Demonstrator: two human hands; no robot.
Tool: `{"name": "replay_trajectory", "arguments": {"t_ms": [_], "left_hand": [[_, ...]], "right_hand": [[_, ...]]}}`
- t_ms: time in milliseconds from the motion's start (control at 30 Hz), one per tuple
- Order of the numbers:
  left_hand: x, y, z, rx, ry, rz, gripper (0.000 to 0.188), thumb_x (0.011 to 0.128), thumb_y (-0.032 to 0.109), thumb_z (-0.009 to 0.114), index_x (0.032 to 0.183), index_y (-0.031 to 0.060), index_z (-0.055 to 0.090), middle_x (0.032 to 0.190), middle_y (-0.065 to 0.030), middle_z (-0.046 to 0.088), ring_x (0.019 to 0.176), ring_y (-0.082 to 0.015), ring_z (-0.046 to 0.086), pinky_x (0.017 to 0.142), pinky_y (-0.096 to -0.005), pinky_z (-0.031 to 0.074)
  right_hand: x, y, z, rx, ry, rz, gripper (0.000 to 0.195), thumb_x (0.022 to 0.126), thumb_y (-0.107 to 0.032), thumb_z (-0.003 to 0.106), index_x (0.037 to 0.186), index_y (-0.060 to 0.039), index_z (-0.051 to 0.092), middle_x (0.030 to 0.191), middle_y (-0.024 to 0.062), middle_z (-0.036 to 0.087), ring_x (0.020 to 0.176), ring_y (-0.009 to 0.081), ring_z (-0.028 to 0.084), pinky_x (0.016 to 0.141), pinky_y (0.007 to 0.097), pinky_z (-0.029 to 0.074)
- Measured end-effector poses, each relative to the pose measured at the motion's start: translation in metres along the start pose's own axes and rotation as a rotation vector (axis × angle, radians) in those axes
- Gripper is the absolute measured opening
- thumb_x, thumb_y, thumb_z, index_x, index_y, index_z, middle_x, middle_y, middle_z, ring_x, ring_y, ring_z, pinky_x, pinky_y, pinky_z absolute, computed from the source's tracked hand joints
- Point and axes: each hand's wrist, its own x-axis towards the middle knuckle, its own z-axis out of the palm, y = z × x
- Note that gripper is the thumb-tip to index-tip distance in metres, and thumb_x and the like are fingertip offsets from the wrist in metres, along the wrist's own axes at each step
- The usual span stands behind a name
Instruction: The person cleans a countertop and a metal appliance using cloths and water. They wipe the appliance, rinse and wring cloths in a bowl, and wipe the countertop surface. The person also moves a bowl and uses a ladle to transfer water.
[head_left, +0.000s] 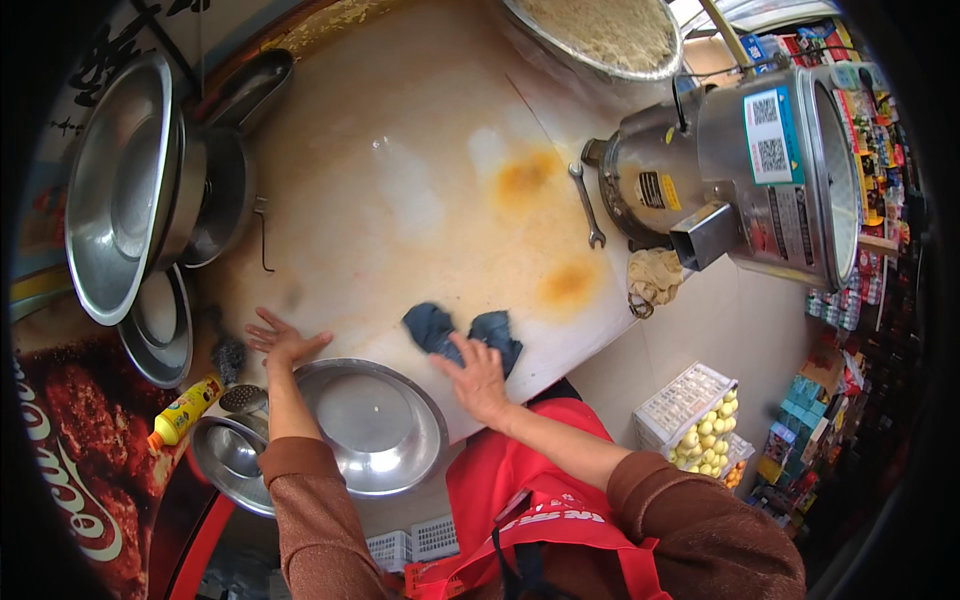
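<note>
My right hand (478, 375) lies over a bunched dark blue cloth (495, 337) and holds it against the white, stained tabletop (360, 225). Two folds of the cloth stick out beyond the fingers. At the left, my left hand (283, 341) rests on the tabletop with its fingers spread, holding nothing. A wide stainless steel basin (367, 412) sits at the front edge, partly behind my left forearm. Two orange-brown stains (570, 285) mark the surface to the right of the cloth.
An open-end wrench (587, 206) lies beside a metal machine (675, 165) at the right. Metal basins (120, 187), a scoop (251, 86) and a yellow bottle (184, 412) line the left. A basin of pale dough-like material (600, 30) stands at the back. Crates (682, 405) stand below right.
</note>
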Motion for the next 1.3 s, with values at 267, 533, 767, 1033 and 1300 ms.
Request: {"name": "replay_trajectory", "arguments": {"t_ms": [267,533,767,1033,1300], "left_hand": [[-0.025,-0.01,0.013,-0.092,0.412,0.291,0.092,0.081,0.042,0.08,0.157,0.0084,0.04,0.161,-0.0292,0.033,0.151,-0.0426,0.029,0.12,-0.0608,0.026],[-0.236,0.052,0.069,-0.812,0.659,0.687,0.033,0.09,-0.003,0.06,0.121,0.0027,0.07,0.136,-0.0195,0.062,0.129,-0.0394,0.057,0.109,-0.0458,0.046],[-0.343,0.005,0.204,-1.466,0.411,0.21,0.01,0.096,-0.004,0.059,0.102,0.0042,0.06,0.091,-0.0061,0.061,0.082,-0.0146,0.06,0.074,-0.027,0.049],[-0.34,-0.11,0.294,-2.282,0.206,-0.682,0.038,0.094,0.016,0.07,0.124,0.0136,0.047,0.106,-0.0064,0.063,0.09,-0.0205,0.064,0.072,-0.034,0.055],[-0.309,-0.135,0.277,-2.279,-0.046,-0.358,0.026,0.097,0.016,0.071,0.116,0.0117,0.053,0.099,-0.0028,0.064,0.073,-0.0165,0.062,0.054,-0.0283,0.047]], "right_hand": [[0.029,0.03,-0.019,1.319,-0.174,0.27,0.06,0.083,0.007,0.048,0.14,-0.0086,0.061,0.137,0.0081,0.062,0.124,0.0198,0.059,0.108,0.0338,0.045],[0.038,0.061,-0.069,1.742,-0.207,0.626,0.058,0.091,0.004,0.046,0.148,-0.005,0.052,0.133,0.0108,0.065,0.108,0.0146,0.067,0.093,0.0283,0.056],[0.031,0.062,-0.086,0.805,0.182,0.187,0.052,0.089,0.002,0.048,0.14,0.0031,0.058,0.138,0.0105,0.063,0.133,0.0211,0.054,0.119,0.0337,0.032],[0.013,0.09,-0.055,-0.384,-0.32,-0.087,0.103,0.082,-0.025,0.081,0.165,-0.0306,0.02,0.167,0.0317,-0.001,0.153,0.0517,-0.001,0.114,0.0724,0.014],[0.017,0.096,-0.043,-0.42,-0.319,-0.078,0.107,0.08,-0.034,0.082,0.165,-0.0341,0.016,0.167,0.0318,-0.007,0.153,0.0534,-0.006,0.11,0.0776,0.013]]}}
